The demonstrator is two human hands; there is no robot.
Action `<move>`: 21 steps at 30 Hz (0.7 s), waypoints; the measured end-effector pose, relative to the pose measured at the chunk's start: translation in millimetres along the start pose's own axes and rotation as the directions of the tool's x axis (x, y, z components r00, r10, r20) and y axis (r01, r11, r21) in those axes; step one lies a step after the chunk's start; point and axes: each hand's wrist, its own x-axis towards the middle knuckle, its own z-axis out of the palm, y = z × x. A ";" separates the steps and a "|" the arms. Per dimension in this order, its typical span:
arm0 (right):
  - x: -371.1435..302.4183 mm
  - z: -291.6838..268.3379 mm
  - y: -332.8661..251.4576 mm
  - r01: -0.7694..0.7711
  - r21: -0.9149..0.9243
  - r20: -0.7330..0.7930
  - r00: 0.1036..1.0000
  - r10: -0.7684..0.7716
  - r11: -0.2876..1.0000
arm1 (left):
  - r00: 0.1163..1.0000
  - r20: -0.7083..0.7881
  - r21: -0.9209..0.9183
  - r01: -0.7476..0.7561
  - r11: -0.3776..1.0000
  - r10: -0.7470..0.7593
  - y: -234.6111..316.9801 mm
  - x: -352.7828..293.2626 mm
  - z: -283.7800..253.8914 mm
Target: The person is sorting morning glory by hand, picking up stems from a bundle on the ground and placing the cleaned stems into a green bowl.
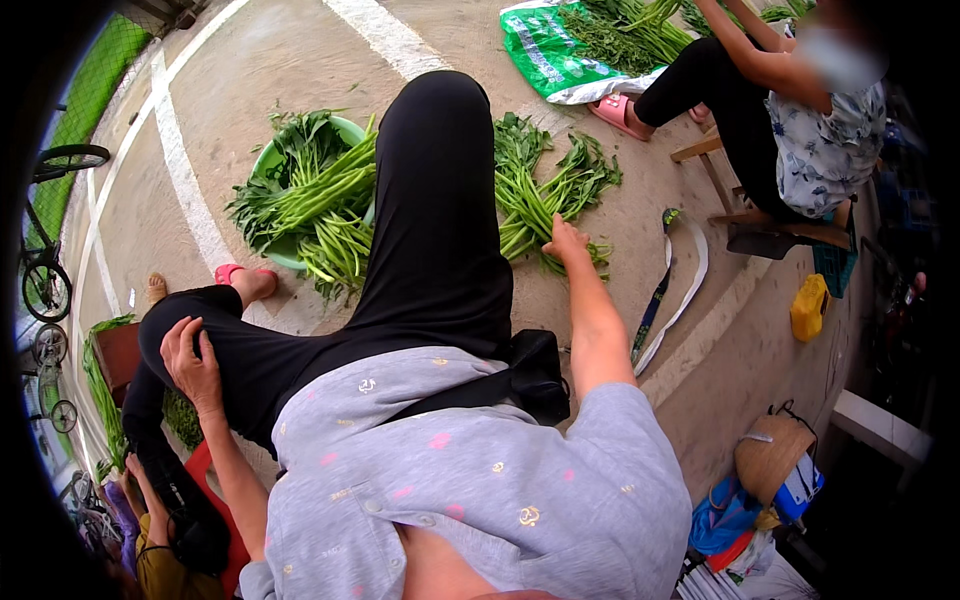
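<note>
My left hand rests on my bent left knee, fingers apart and holding nothing. Down at the right of my other leg, my right hand has its fingers curled round the stalk ends of long-stemmed leafy greens, which lie in a loose pile on the ground. Its fingertips are partly hidden among the stems. Between my legs stands a light green basin heaped with more of these greens; my black-trousered right leg covers part of it.
A co-worker sits on a wooden chair at the upper right, beside greens on a green-and-white sack. Pale straps lie on the concrete near a yellow container. More people and greens are at the left, with bicycles beyond.
</note>
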 end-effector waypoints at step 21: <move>27.5 -299.3 -189.5 0.620 0.045 -0.511 0.688 -0.515 0.783 | 0.932 -0.180 -0.239 0.270 0.933 -0.316 -59.4 29.5 -1.5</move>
